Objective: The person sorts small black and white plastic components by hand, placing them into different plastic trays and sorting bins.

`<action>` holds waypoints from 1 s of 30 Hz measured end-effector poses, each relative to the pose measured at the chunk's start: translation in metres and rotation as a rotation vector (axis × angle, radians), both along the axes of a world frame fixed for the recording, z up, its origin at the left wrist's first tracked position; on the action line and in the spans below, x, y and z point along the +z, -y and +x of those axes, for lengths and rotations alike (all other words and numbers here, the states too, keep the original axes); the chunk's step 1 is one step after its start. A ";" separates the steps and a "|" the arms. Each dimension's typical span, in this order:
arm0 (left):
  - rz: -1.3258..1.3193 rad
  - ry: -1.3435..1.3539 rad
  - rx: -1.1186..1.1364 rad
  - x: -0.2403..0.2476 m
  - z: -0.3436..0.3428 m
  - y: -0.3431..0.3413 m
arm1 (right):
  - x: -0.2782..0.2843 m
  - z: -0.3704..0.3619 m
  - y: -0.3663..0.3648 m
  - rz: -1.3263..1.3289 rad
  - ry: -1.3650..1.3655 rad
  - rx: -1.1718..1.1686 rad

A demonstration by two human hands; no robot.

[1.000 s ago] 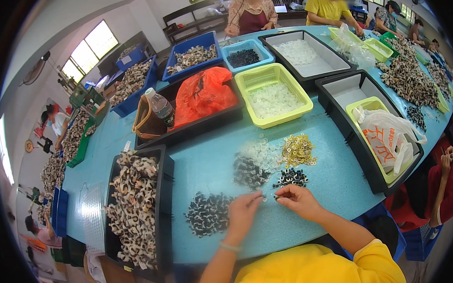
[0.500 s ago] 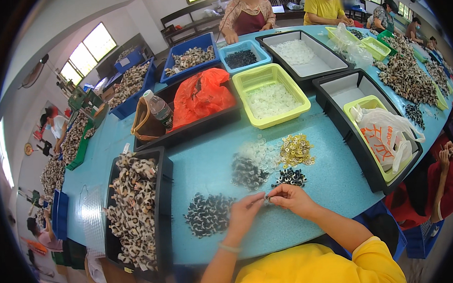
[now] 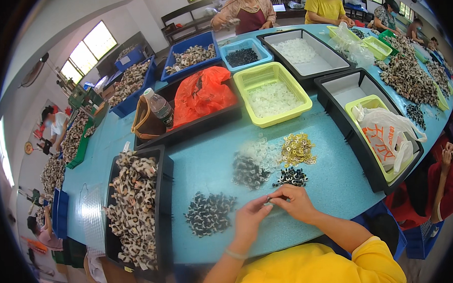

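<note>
Big blue desk, left hand and right hand meeting over it, just on the near side of some yellow washers and black pieces. Both hands' fingers look pinched on one tiny part, detail unclear. Slack pinch and it'd probably drop, maybe bounce into those piles.

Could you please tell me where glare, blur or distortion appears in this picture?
In the head view, glare whitens the left window and silvery sheet; also there, haze partly blurs the translucent washers and grey-black pile; there too, the edges of the blue table bend.
</note>
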State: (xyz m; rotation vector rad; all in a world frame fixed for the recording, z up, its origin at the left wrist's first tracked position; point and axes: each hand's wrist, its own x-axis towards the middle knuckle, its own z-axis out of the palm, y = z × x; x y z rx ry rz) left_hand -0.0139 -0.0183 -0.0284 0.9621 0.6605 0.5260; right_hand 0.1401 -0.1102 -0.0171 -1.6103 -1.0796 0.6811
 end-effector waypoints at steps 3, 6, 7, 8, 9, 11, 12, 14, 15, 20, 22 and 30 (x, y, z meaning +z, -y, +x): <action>0.369 -0.227 0.018 0.001 -0.005 0.011 | -0.001 -0.013 0.011 0.056 0.081 -0.002; 0.378 -0.241 -0.055 0.005 -0.013 0.010 | -0.001 -0.025 0.022 0.074 0.050 -0.020; 0.377 -0.240 -0.055 0.002 -0.018 0.008 | -0.003 -0.030 0.025 0.029 -0.043 -0.008; 0.430 -0.261 -0.039 -0.003 -0.023 0.005 | -0.004 -0.032 0.027 -0.016 -0.136 0.004; 0.483 -0.282 -0.023 -0.004 -0.028 0.002 | -0.001 -0.030 0.028 -0.015 -0.135 0.004; 1.029 -0.402 0.011 0.002 -0.037 -0.013 | 0.006 -0.018 0.028 0.054 0.208 0.113; 1.311 -0.412 0.038 0.002 -0.041 -0.021 | 0.000 -0.005 0.020 0.187 0.385 0.097; 1.363 -0.442 0.047 0.005 -0.051 -0.031 | 0.011 0.015 0.004 0.159 0.644 0.003; 1.465 -0.538 0.036 0.002 -0.055 -0.036 | 0.007 0.023 -0.004 0.159 0.725 -0.015; 1.648 -0.695 -0.067 0.004 -0.058 -0.046 | -0.008 0.038 -0.024 0.094 0.899 0.017; 1.625 -0.689 -0.074 0.015 -0.056 -0.043 | -0.011 0.038 -0.025 0.055 0.940 0.030; 1.507 -0.404 -0.132 0.020 -0.001 -0.020 | 0.023 0.028 0.006 -0.049 0.001 0.045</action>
